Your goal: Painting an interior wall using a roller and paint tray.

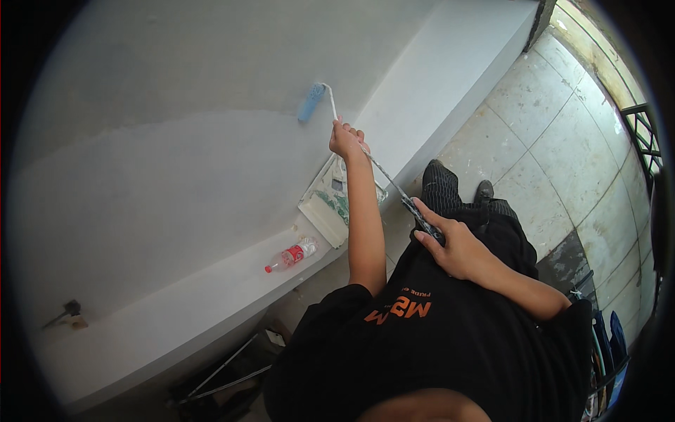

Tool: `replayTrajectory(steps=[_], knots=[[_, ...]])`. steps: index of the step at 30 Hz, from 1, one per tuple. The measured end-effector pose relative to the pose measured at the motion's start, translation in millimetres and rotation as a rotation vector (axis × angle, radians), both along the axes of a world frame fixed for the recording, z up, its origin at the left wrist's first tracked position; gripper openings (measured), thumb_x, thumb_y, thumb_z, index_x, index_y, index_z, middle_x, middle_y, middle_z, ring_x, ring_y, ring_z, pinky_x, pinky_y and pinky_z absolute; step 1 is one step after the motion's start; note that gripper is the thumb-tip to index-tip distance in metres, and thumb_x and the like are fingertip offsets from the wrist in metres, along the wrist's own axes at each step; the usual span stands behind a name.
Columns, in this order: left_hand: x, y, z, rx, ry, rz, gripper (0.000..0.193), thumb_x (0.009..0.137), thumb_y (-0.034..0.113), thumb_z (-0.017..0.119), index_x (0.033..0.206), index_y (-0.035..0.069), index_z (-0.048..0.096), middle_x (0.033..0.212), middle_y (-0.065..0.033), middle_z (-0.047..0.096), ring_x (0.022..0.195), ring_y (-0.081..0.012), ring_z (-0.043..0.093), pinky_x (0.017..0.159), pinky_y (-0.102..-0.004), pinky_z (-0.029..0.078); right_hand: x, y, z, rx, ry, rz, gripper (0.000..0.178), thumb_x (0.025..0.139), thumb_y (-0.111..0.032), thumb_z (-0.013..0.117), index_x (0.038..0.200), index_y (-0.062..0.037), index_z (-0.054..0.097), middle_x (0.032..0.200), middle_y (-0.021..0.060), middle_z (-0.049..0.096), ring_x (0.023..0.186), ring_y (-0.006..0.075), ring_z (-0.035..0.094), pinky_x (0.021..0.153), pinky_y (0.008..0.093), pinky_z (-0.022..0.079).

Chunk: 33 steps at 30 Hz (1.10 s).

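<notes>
My left hand (346,141) is closed around the thin metal rod of a paint roller (310,103), just below its bent neck. The blue roller sleeve is up against the wall (176,162), near the border between a greyer upper area and a whiter lower band. My right hand (453,243) grips the dark, paint-smeared handle at the rod's lower end, close to my body. Below my left forearm, a white paint tray (323,219) with greenish-grey smears rests on the ledge, partly hidden by that arm.
A clear plastic bottle (290,254) with a red cap and label lies on the white ledge (204,299) beside the tray. Loose wires (72,309) stick out of the wall at the left. Pale floor tiles (534,133) spread to the right, and dark items (225,373) sit under the ledge.
</notes>
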<state>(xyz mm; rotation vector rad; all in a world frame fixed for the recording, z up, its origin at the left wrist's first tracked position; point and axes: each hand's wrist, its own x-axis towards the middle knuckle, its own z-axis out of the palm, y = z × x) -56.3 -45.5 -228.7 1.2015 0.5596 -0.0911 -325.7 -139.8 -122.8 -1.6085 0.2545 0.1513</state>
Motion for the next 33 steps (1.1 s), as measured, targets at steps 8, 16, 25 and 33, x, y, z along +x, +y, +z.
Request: replayTrajectory(steps=[8, 16, 25, 33], knots=[[4.5, -3.4, 14.8, -0.023, -0.003, 0.064, 0.026, 0.090, 0.019, 0.046, 0.103, -0.001, 0.055, 0.062, 0.0029, 0.036, 0.039, -0.0055, 0.022, 0.036, -0.0217, 0.018, 10.6, -23.4, 33.3, 0.119, 0.136, 0.104, 0.055, 0.088, -0.019, 0.052, 0.136, -0.0089, 0.028, 0.069, 0.0230, 0.055, 0.053, 0.0207, 0.051, 0.063, 0.0303, 0.045], [2.9, -4.8, 30.2, 0.000, -0.081, 0.035, 0.025, 0.091, 0.019, 0.045, 0.102, -0.001, 0.056, 0.063, 0.0025, 0.038, 0.040, -0.0057, 0.024, 0.036, -0.0231, 0.018, 0.9, -15.4, 36.5, 0.076, 0.160, 0.137, 0.055, 0.089, -0.015, 0.052, 0.137, -0.0093, 0.027, 0.081, 0.0176, 0.060, 0.067, 0.0094, 0.050, 0.073, 0.0255, 0.044], [1.3, 4.1, 54.2, -0.070, -0.181, 0.034, 0.021, 0.091, 0.017, 0.045, 0.098, -0.001, 0.055, 0.061, 0.0021, 0.039, 0.041, -0.0061, 0.024, 0.038, -0.0240, 0.019, -5.8, -16.8, 43.1, 0.075, 0.036, 0.104, 0.055, 0.088, -0.018, 0.051, 0.137, -0.0086, 0.027, 0.074, 0.0228, 0.059, 0.057, 0.0275, 0.055, 0.066, 0.0328, 0.046], [5.9, -10.1, 29.0, 0.113, -0.106, -0.005, 0.022, 0.090, 0.018, 0.047, 0.097, -0.001, 0.056, 0.062, 0.0016, 0.039, 0.040, -0.0061, 0.024, 0.036, -0.0233, 0.019, -2.3, -14.6, 24.2, 0.038, 0.114, 0.142, 0.054, 0.088, -0.021, 0.051, 0.136, -0.0073, 0.029, 0.086, 0.0294, 0.058, 0.077, 0.0405, 0.059, 0.073, 0.0387, 0.046]])
